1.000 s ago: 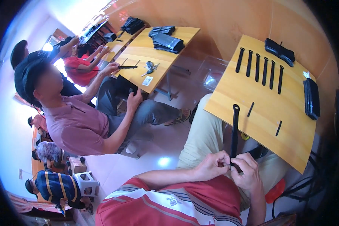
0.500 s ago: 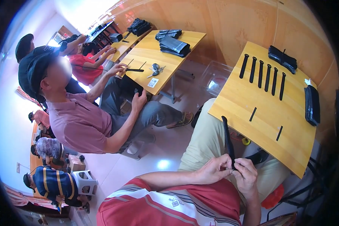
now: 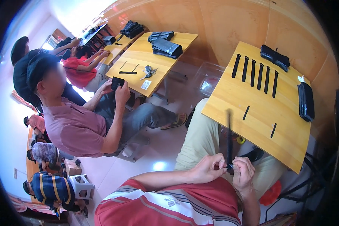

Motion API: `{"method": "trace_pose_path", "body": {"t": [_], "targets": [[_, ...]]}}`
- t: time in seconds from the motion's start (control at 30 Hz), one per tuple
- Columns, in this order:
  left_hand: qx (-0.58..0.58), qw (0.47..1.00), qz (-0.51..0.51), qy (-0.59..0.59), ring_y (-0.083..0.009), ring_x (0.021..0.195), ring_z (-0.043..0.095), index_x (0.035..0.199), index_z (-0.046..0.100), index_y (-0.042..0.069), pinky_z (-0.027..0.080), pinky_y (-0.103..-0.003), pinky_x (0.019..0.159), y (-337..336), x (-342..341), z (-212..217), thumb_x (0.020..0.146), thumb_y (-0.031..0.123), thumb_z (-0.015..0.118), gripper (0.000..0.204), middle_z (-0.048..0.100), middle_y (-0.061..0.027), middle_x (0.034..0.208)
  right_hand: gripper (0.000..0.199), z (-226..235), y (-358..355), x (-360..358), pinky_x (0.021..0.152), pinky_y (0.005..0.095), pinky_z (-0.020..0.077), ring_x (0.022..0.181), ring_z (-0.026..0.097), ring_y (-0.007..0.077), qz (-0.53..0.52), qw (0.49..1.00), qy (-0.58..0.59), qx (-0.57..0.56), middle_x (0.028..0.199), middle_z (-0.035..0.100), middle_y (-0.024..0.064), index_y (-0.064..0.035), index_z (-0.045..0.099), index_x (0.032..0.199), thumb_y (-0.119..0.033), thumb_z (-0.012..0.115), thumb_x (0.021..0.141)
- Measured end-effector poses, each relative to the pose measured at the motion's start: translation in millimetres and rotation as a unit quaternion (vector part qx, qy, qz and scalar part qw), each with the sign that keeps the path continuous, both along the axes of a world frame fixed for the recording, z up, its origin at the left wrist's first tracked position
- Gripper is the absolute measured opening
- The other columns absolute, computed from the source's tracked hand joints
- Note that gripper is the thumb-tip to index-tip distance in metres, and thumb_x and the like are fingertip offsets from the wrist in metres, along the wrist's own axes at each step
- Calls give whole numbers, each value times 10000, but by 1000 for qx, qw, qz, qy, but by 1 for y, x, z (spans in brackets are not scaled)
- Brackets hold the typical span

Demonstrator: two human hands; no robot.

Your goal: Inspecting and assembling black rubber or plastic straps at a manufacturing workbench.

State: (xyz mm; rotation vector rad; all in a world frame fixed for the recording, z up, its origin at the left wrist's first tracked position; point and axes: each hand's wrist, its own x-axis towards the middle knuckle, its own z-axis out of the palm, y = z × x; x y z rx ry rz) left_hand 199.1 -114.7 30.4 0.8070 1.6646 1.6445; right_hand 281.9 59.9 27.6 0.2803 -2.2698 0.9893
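Room: Orange-tan walls and a pale shiny floor filled the head view I watched, with wooden tables set about.
Near table point(image 3: 229, 94): yellow wood, just beyond my knees, bearing a row of six black strips point(image 3: 255, 73), two short black pieces point(image 3: 246, 112) nearer me, and dark pouches point(image 3: 306, 101) along its far and right edges.
Left hand point(image 3: 209, 168): I saw its fingers curled and pinched at the base of a long black strip point(image 3: 229, 137).
Right hand point(image 3: 243, 174): closed on the same lower end, touching the left hand.
Strip position: upright over my lap, its top blurred against the table edge.
Neighbour: a seated person in a mauve shirt point(image 3: 73, 130) held a small black object point(image 3: 117, 83) in both hands.
Far tables point(image 3: 154, 64): more dark pouches and small tools lay there.
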Motion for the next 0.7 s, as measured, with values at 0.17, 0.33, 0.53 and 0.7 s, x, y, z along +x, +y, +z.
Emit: {"method": "trace_pose_path", "body": {"t": [0.17,0.33,0.53,0.7], "targets": [[17,1000,8,10,-67,767,584,891,467,39,480,-241,649,-2,-2,-1,851,-34,662,212,591,-38,796,109,9,3,-2,612,414,509,702,621,308,15,999,-20,-37,850,619,140,-14,530,930,-37,627,885],[51,996,24,-76,-42,821,576,992,530,19,482,-222,691,-4,-1,-13,857,-52,643,190,599,-6,828,167,10,-6,-3,592,384,511,708,627,293,14,999,-21,24,874,607,135,-30,534,941,-93,671,868],[20,996,34,-83,-38,829,570,981,546,26,486,-208,698,-3,4,-1,874,-17,667,167,602,0,849,432,11,-4,-1,663,358,559,825,660,298,39,998,-25,-43,1017,615,167,17,639,1046,-254,815,758],[29,999,42,-16,-54,819,603,962,562,26,518,-218,715,-1,1,-4,876,20,697,161,619,-11,849,281,7,-2,-3,688,356,561,826,665,286,36,998,0,-52,999,649,147,16,671,949,-69,805,717]]}}
